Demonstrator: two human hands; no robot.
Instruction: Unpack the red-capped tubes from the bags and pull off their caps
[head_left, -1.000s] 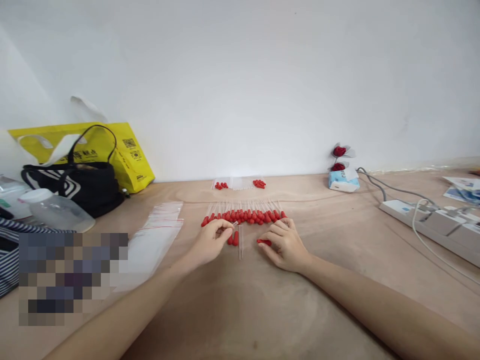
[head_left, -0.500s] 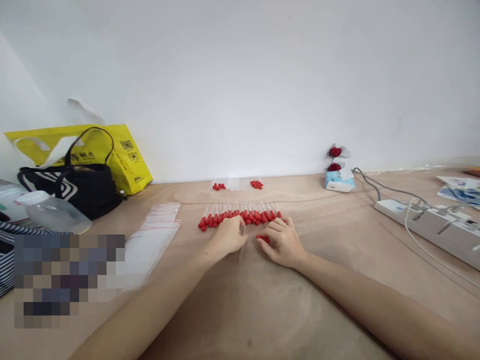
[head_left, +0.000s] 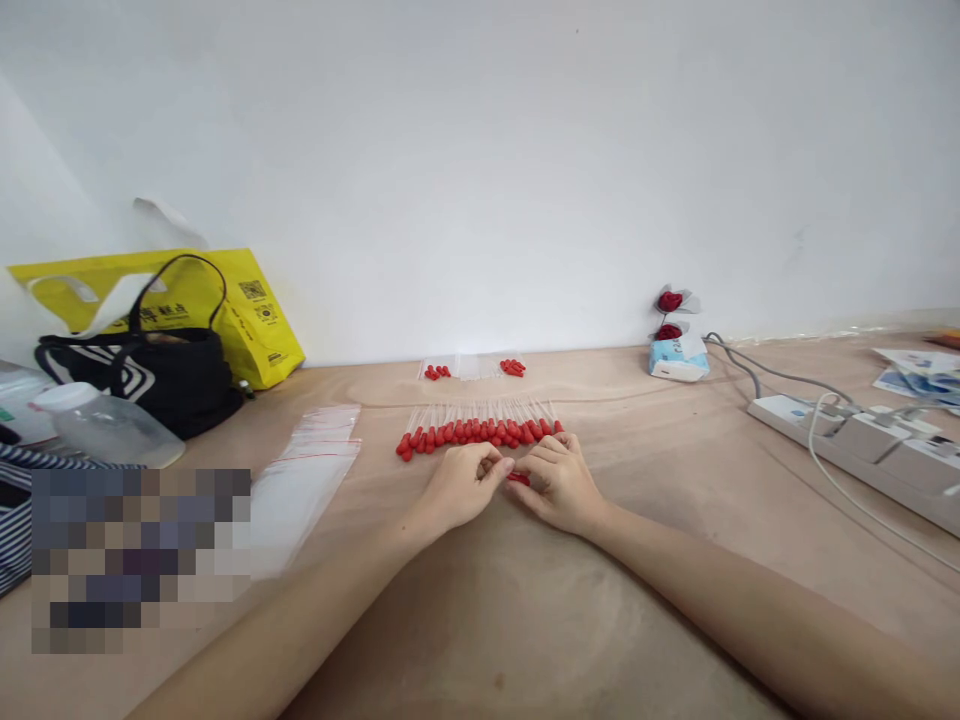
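Note:
A row of several clear droppers with red rubber bulbs (head_left: 480, 432) lies on the wooden table (head_left: 525, 620). Just in front of it my left hand (head_left: 459, 488) and my right hand (head_left: 559, 485) meet fingertip to fingertip. My right hand pinches a red bulb (head_left: 517, 479). My left hand is closed in a pinch against that bulb; what it holds is hidden by the fingers. Two small groups of red bulbs (head_left: 512, 368) lie further back near the wall.
Clear zip bags (head_left: 304, 480) lie to the left. A black bag (head_left: 161, 375), a yellow bag (head_left: 247, 305) and a plastic bottle (head_left: 105, 425) stand at far left. A tissue pack (head_left: 679, 360) and power strips (head_left: 862, 440) with cables are on the right.
My left hand moved right from the loose bulbs and clear tube to meet my right hand. The tube and the two loose bulbs seen earlier are out of sight.

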